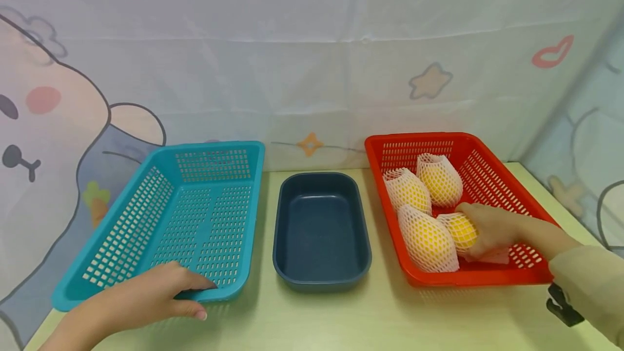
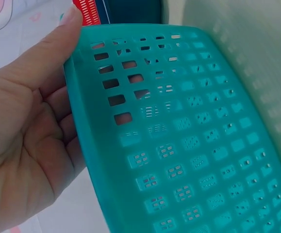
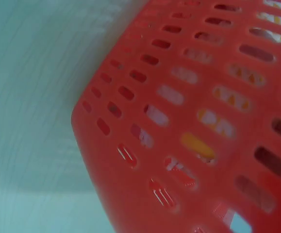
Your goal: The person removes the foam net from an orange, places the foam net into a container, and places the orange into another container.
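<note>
At the left, my left hand (image 1: 156, 292) grips the near rim of a teal plastic basket (image 1: 249, 221), fingers over the edge and thumb outside. The left wrist view shows the palm beside the basket's perforated wall (image 2: 106, 160). My right hand (image 1: 494, 231) reaches into a red plastic basket (image 1: 468, 278) and holds a yellow fruit (image 1: 460, 231) in a white foam net. Three more netted yellow fruits, a near one (image 1: 429, 240), a left one (image 1: 408, 191) and a far one (image 1: 440, 180), lie beside it. In the right wrist view the red wall (image 3: 130, 121) hides the right hand.
A dark blue rectangular tub (image 1: 322, 280) stands between the two baskets on the pale yellow table (image 1: 331, 318). Behind rises a white printed cloth (image 1: 312, 69), close to the baskets' far ends. Something pinkish (image 1: 494, 256) lies under the right hand.
</note>
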The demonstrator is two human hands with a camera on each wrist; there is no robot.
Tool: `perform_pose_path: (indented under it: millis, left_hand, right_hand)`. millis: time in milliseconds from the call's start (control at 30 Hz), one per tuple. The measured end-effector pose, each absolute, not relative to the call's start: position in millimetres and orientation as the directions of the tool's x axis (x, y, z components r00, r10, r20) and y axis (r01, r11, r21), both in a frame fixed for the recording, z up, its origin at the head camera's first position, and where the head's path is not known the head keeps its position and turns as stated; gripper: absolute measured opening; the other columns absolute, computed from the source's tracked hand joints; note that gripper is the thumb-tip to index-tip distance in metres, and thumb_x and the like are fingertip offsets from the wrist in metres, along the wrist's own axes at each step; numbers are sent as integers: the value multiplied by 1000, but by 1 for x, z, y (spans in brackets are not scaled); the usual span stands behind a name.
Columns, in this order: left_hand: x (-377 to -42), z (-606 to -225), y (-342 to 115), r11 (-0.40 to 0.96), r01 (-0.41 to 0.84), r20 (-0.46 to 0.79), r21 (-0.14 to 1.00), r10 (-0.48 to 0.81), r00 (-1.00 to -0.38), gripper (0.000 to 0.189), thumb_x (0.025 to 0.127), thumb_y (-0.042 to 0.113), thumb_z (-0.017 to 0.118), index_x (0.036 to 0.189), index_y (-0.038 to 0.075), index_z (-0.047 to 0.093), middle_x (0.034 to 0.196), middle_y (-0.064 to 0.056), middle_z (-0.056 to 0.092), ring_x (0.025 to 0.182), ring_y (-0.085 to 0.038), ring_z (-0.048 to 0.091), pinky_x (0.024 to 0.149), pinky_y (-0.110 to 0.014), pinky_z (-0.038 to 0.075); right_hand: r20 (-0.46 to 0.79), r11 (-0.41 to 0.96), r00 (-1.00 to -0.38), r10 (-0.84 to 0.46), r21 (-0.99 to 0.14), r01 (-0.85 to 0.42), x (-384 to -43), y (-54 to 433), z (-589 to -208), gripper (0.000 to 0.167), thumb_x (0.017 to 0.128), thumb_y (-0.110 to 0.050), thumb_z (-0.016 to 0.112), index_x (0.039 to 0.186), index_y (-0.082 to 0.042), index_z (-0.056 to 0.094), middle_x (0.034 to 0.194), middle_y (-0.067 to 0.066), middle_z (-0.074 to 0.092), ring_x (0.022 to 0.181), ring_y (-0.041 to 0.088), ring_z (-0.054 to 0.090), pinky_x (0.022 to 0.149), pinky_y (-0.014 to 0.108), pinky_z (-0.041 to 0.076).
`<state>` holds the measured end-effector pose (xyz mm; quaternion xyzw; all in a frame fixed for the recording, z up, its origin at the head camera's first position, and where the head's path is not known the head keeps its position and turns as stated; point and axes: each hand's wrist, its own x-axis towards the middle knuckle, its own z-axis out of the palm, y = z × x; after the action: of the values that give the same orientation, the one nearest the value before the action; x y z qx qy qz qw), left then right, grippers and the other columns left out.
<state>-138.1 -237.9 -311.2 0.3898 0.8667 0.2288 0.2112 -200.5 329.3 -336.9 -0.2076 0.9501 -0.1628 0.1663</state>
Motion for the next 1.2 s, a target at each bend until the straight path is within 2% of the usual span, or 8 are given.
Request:
perform_pose_path:
  millis: [200,267,467,600,767,967,1133,1200]
  left_hand:
    - [-138,-310,-238,595,574,-195,563,770,-607,45,86,42,59,110,4,67,96,11,65,80,4,53,64,-21,49]
    - [-137,-310,-238,595,574,-195,563,770,-607,43,86,41,59,108,5,67,91,14,63,77,4,52,63,-21,48]
    - [-137,-310,-237,561,594,-162,577,791,-590,29,87,38,59,98,12,66,66,21,36,63,6,40,56,-17,41]
    - [-137,-309,-236,568,589,-167,575,786,-595,34,88,37,59,103,8,68,72,21,47,66,6,43,57,-18,42]
    - [-137,-309,-235,576,590,-170,566,782,-600,35,89,34,60,107,5,68,85,18,59,70,4,47,59,-19,44]
    - [-135,-308,-237,536,605,-134,589,803,-581,22,91,29,59,101,13,68,73,20,49,66,5,43,56,-18,42]
    - [-133,-306,-237,534,605,-128,590,802,-583,18,91,33,58,93,18,66,67,20,37,63,6,40,54,-17,41]
    - [-133,-306,-236,535,606,-125,589,801,-585,18,91,35,58,94,19,66,67,21,39,63,6,41,55,-17,42]
  right_hand:
    - [-262,871,-866,-426,-378,-314,-198,330,-338,80,57,-36,86,117,-5,42,97,1,50,90,19,48,71,31,46]
    - [-261,867,-864,-432,-383,-318,-197,332,-337,81,57,-37,86,117,-6,42,97,0,50,90,19,48,71,31,46]
    - [-229,840,-856,-464,-420,-343,-196,334,-339,74,59,-34,85,115,-8,43,95,-1,51,87,17,49,66,23,49]
    - [-195,829,-857,-476,-423,-365,-196,335,-342,71,61,-34,84,113,-8,43,92,-1,51,82,15,50,61,22,51]
    - [-117,841,-872,-476,-351,-412,-195,337,-344,70,61,-40,83,111,-9,46,90,-5,52,80,11,49,62,21,49]
    - [-31,867,-892,-452,-252,-430,-196,336,-338,73,59,-49,82,111,-10,49,91,-6,53,80,11,49,65,26,48]
    - [-6,892,-907,-421,-185,-412,-196,342,-326,81,55,-42,85,116,-4,47,98,2,55,84,18,50,67,33,48]
    - [13,897,-910,-415,-164,-411,-196,346,-322,82,54,-37,86,117,-2,46,100,5,55,85,20,51,68,35,48]
